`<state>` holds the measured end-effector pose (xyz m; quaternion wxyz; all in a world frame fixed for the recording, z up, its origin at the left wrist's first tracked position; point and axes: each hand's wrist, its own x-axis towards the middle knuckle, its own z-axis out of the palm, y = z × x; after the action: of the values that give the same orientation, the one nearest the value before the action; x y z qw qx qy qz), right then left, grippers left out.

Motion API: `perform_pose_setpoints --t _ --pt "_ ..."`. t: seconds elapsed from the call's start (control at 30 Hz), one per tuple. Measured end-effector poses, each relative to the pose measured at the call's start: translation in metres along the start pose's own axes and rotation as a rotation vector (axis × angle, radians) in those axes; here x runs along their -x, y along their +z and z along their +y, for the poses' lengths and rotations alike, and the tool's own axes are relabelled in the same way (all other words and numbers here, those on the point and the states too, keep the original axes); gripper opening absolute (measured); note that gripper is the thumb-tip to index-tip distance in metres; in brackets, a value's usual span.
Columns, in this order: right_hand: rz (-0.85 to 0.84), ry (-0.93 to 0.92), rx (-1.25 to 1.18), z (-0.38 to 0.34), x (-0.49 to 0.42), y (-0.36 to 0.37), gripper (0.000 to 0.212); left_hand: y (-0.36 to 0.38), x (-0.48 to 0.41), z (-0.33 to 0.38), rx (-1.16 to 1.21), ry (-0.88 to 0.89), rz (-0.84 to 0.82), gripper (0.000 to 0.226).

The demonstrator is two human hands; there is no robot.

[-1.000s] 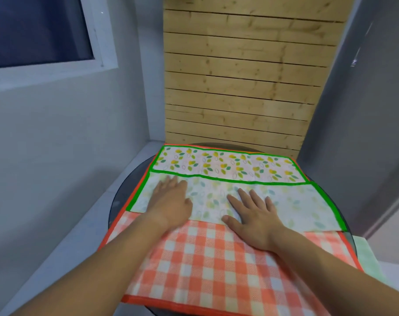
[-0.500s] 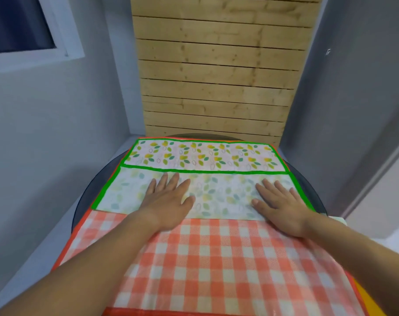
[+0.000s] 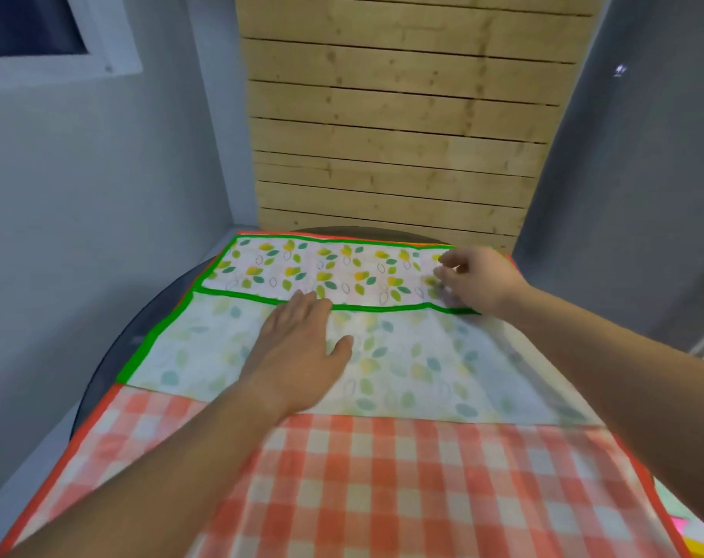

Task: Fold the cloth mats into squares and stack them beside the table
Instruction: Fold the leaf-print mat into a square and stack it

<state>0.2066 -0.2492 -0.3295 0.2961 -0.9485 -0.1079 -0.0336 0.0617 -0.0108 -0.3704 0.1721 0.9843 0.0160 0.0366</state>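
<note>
Leaf mat spread over the checked mat on the round surface, near half folded up, pale side showing; left hand flat and open at centre, pressing the fold; right hand at 2 o'clock, fingers curled at the far right corner, grip blurred, cannot tell.

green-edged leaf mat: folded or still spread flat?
Partly folded. The leaf mat has its near part turned over, pale underside up, its green hem crossing the printed far strip. Left hand lies flat on it.
</note>
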Motion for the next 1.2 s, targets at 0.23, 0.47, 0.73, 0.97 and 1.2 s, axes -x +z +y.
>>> perform_pose_setpoints --t 0.23,0.47,0.73,0.97,1.2 --pt "-0.084 0.051 0.077 0.001 -0.067 0.019 0.051 0.003 -0.002 0.000 -0.036 -0.011 0.018 0.071" --pt "-0.065 0.024 0.179 0.000 -0.083 0.021 0.074 0.005 -0.002 -0.001 -0.054 -0.009 0.033 0.070" --pt "0.103 -0.077 0.112 -0.001 -0.083 0.015 0.021 0.006 -0.003 -0.001 -0.056 -0.004 0.042 0.070" --pt "0.193 -0.212 0.082 -0.022 -0.057 -0.021 0.022 0.005 0.000 0.000 -0.018 0.002 0.034 0.067" --pt "0.284 -0.350 0.173 -0.053 0.010 -0.070 0.015 -0.003 0.011 0.008 -0.135 0.197 0.309 0.046"
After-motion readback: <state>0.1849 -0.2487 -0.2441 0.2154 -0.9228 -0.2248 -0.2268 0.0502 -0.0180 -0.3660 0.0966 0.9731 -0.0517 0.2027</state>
